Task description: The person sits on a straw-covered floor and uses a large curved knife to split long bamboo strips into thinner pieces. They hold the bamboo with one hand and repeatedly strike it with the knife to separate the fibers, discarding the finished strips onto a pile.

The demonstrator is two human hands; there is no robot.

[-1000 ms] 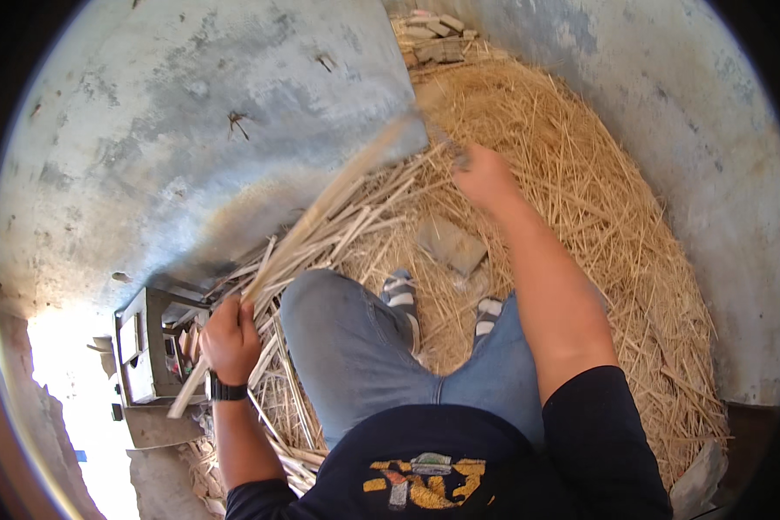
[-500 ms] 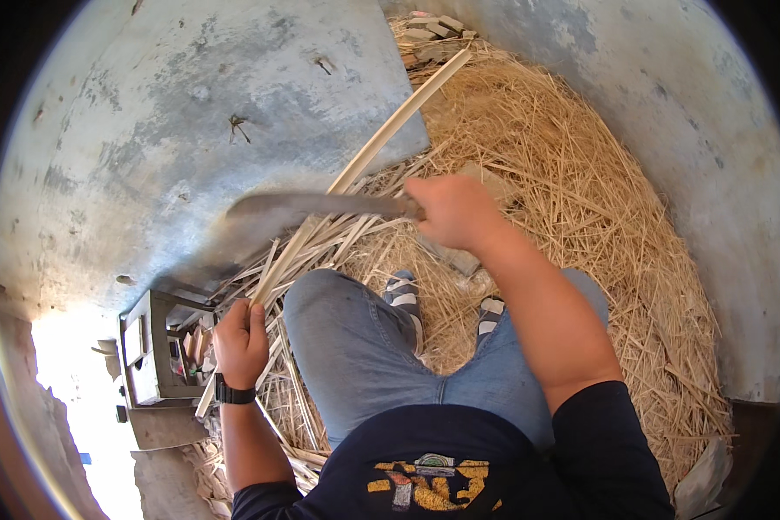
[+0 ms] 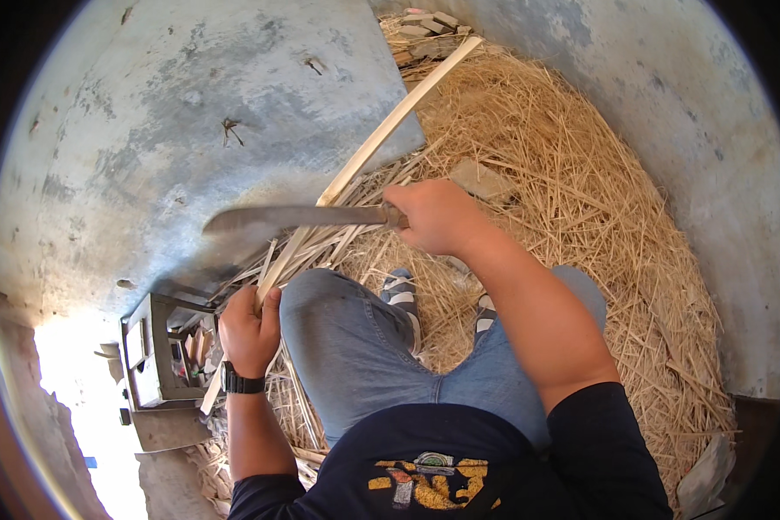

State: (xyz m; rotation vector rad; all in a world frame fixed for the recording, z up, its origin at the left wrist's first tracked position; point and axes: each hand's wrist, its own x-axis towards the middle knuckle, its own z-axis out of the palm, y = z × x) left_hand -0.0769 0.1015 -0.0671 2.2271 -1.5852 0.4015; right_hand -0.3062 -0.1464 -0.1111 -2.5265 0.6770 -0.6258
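Observation:
My right hand point(image 3: 436, 215) is closed round the handle of a long, broad-bladed machete point(image 3: 299, 217). Its blade points left and crosses over a long pale strip of split wood or bamboo point(image 3: 399, 115); whether the edge touches the strip I cannot tell. Near its lower end, that strip is gripped by my left hand point(image 3: 250, 331), thumb alongside it, next to my left knee. From there the strip slants up and to the right, past the wall corner. A dark watch point(image 3: 241, 379) sits on my left wrist.
Pale shavings and thin strips point(image 3: 572, 173) cover the floor around my feet. More strips point(image 3: 303, 253) lie piled beside my left knee. A wooden box-like frame point(image 3: 158, 351) stands at left by a bright opening. Grey walls point(image 3: 295, 78) close in on both sides; bricks point(image 3: 429, 23) lie at the far end.
The machete and my right hand have shifted slightly left and down along the strip. My left hand has moved a little to the right and up, still holding the strip.

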